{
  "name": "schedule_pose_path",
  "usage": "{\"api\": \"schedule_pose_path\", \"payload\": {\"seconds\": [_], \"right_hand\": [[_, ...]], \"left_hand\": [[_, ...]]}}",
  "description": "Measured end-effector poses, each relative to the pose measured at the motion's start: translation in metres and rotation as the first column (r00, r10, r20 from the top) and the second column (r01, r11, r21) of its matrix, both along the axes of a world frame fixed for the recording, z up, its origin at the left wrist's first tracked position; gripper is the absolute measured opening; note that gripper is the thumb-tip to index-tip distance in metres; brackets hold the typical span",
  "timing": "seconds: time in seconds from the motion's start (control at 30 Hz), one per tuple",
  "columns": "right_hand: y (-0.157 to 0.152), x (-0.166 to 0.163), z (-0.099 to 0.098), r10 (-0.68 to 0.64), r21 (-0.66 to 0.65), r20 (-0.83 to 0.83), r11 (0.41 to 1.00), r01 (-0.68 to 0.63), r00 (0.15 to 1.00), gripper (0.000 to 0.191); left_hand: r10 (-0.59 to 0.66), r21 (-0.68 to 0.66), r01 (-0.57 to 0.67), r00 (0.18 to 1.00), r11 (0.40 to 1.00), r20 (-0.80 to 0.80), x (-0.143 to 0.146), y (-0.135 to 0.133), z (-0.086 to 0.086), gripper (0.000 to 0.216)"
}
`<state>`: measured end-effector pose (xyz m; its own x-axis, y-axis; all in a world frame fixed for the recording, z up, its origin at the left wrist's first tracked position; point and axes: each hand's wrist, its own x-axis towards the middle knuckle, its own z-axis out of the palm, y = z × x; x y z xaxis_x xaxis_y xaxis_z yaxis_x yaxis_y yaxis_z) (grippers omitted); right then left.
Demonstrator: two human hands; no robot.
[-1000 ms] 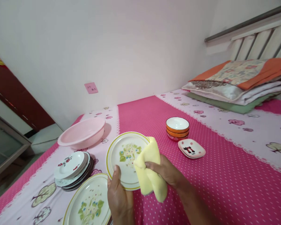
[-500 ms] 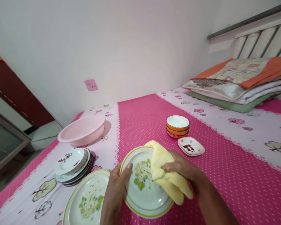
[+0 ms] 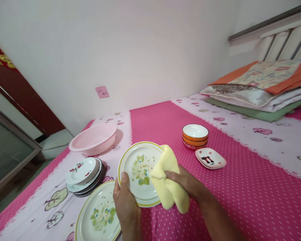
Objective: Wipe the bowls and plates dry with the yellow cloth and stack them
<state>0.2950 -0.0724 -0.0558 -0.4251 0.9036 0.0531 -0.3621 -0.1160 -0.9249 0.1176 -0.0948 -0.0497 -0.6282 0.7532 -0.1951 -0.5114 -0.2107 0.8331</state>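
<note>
A white plate (image 3: 137, 167) with a yellow-green rim and green leaf pattern is raised above the bed, tilted toward me. My left hand (image 3: 126, 197) grips its left edge, thumb on the front face. My right hand (image 3: 183, 180) is closed on a pale yellow cloth (image 3: 167, 167), which lies over the plate's right edge; the fingers behind the cloth are hidden. Below and left of my left hand, a larger plate (image 3: 86, 214) with the same leaf pattern rests on the bedspread, partly covered by my wrist.
At left stand a stack of plates (image 3: 81, 170) and a pink basin (image 3: 92, 140). Right of centre are stacked bowls (image 3: 195, 131) and small square dishes (image 3: 210, 158). Folded bedding (image 3: 256, 87) lies at the far right, against the headboard. A white wall (image 3: 145, 50) rises behind.
Both hands have carried the plate and cloth a little up and to the left. The cloth has shifted along the plate's right side. The whole view has swung slightly left.
</note>
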Motion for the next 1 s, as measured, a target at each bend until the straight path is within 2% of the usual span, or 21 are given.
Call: {"api": "schedule_pose_path", "payload": {"seconds": [0.13, 0.23, 0.3, 0.4, 0.57, 0.73, 0.8, 0.87, 0.93, 1.0], "right_hand": [[-0.002, -0.019, -0.009, 0.090, -0.007, -0.001, 0.996, -0.090, 0.996, 0.051], [-0.001, -0.031, -0.015, 0.031, -0.016, -0.016, 0.999, -0.032, 0.999, 0.049], [0.002, -0.031, -0.017, -0.091, -0.039, -0.007, 0.995, 0.091, 0.996, 0.048], [0.008, -0.016, -0.017, -0.223, -0.063, 0.027, 0.972, 0.225, 0.974, 0.044], [0.008, 0.024, -0.012, -0.185, -0.047, 0.118, 0.980, 0.191, 0.976, 0.033], [0.009, 0.039, -0.014, -0.156, -0.054, 0.104, 0.985, 0.162, 0.982, 0.032], [0.013, 0.038, -0.016, -0.203, -0.070, 0.067, 0.976, 0.207, 0.977, 0.036], [0.019, 0.034, -0.019, -0.271, -0.099, 0.031, 0.957, 0.273, 0.962, 0.044], [0.023, 0.027, -0.020, -0.332, -0.118, -0.012, 0.937, 0.328, 0.943, 0.051], [0.024, 0.017, -0.020, -0.361, -0.107, -0.040, 0.929, 0.355, 0.932, 0.054]], "left_hand": [[0.175, -0.050, -0.176, 0.984, 0.983, -0.015, 0.011, -0.005, 0.006, 0.040], [0.193, -0.061, -0.195, 0.980, 0.979, -0.042, 0.015, -0.005, 0.005, 0.042], [0.131, -0.004, -0.131, 0.991, 0.991, -0.031, 0.013, -0.002, 0.001, 0.037], [-0.054, 0.049, 0.057, 0.997, 0.997, -0.057, 0.001, 0.003, -0.008, 0.024], [-0.338, -0.014, 0.347, 0.903, 0.938, -0.267, -0.025, 0.005, -0.019, 0.038], [-0.533, -0.104, 0.541, 0.744, 0.835, -0.403, -0.035, -0.003, -0.014, 0.045], [-0.571, -0.117, 0.580, 0.710, 0.806, -0.411, -0.032, -0.005, -0.012, 0.047], [-0.573, -0.119, 0.578, 0.720, 0.808, -0.392, -0.026, -0.004, -0.012, 0.049], [-0.534, -0.102, 0.536, 0.767, 0.838, -0.357, -0.018, -0.001, -0.016, 0.050], [-0.440, -0.059, 0.448, 0.832, 0.892, -0.338, -0.011, 0.004, -0.021, 0.050]]}}
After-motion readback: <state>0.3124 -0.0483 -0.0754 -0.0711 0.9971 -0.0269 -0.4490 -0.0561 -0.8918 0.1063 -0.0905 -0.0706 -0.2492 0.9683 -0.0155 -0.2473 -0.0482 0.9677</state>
